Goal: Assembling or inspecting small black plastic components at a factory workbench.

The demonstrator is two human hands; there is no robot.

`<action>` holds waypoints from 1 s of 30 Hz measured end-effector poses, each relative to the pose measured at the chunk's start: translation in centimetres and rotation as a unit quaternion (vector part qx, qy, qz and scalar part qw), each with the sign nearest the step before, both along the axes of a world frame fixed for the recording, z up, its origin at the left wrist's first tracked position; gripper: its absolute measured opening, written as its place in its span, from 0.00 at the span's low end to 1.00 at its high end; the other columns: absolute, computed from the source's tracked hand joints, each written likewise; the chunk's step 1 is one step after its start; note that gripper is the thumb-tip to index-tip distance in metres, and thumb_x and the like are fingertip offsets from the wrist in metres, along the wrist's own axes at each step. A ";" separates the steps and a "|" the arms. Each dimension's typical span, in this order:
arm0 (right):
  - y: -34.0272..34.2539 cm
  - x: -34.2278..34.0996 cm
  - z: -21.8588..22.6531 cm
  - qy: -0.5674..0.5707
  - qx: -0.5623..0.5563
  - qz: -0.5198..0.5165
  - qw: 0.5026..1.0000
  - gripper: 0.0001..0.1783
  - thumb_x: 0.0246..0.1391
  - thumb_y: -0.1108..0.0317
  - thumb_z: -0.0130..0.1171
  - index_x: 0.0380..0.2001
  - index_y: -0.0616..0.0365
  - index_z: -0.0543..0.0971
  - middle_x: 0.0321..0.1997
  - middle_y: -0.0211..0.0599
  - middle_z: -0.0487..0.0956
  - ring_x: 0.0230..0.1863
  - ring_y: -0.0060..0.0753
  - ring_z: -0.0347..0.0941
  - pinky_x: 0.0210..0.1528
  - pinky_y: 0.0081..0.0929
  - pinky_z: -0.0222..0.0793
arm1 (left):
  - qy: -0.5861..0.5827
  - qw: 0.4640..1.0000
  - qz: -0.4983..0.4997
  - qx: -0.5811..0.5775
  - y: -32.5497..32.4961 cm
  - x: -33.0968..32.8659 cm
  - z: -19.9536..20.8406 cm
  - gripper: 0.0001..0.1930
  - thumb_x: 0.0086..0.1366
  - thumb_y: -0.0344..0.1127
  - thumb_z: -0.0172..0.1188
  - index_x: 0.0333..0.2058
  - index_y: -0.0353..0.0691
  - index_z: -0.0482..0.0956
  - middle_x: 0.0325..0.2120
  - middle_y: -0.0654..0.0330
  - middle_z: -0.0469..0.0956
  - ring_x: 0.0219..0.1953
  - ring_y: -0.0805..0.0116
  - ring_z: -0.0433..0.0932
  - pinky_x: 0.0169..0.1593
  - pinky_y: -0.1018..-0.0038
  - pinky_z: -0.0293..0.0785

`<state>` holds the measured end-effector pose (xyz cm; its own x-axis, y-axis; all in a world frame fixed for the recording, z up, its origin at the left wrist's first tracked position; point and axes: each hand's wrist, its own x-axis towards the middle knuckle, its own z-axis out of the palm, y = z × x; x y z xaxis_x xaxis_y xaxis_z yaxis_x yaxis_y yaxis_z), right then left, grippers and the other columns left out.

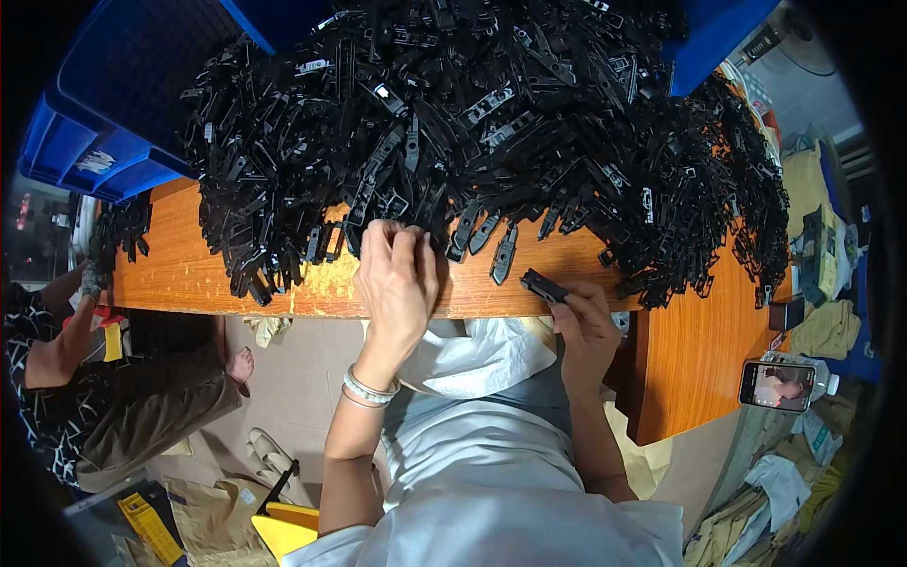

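A large heap of small black plastic parts covers most of the wooden table. At the heap's near edge is my left hand, its fingers curled down among the parts. What they grip, if anything, is hidden behind them. Over the table's front edge, my right hand pinches one long, narrow black plastic part between thumb and fingers, its free end pointing up and left. A few loose parts, such as a pointed black piece, lie between the two hands.
Blue crates stand at the far left. Beside the table's left end sits another person, one gloved hand near a small group of parts. A white plastic bag lies across my lap. A phone leans at the right.
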<state>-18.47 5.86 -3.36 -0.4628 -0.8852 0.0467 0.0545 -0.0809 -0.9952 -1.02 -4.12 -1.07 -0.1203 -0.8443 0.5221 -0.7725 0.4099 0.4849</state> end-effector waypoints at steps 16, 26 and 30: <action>-0.8 1.3 1.4 -0.069 -0.013 0.069 0.995 0.08 0.43 0.82 0.55 0.31 0.72 0.76 0.37 0.36 0.71 0.27 0.20 0.69 0.28 0.13 0.65 | 0.419 0.856 -0.106 0.284 2.9 0.4 0.8 0.04 0.58 0.22 0.52 0.33 0.32 0.69 0.24 0.61 0.73 0.20 0.81 0.71 0.24 0.87 0.67; -1.3 2.1 2.7 0.063 0.029 0.080 0.994 0.06 0.42 0.82 0.56 0.28 0.70 0.77 0.28 0.33 0.74 0.24 0.17 0.70 0.25 0.12 0.61 | 0.484 0.699 -0.163 0.501 3.2 0.7 1.1 0.17 0.65 0.38 0.47 0.25 0.28 0.74 0.12 0.63 0.70 0.13 0.79 0.67 0.19 0.85 0.62; -1.2 2.4 3.0 0.098 0.054 0.048 0.993 0.04 0.42 0.82 0.57 0.25 0.69 0.77 0.26 0.31 0.73 0.23 0.16 0.67 0.26 0.12 0.59 | 0.460 0.721 -0.145 0.497 3.7 -0.1 0.7 0.18 0.66 0.40 0.46 0.24 0.31 0.74 0.09 0.65 0.66 0.11 0.81 0.61 0.17 0.84 0.57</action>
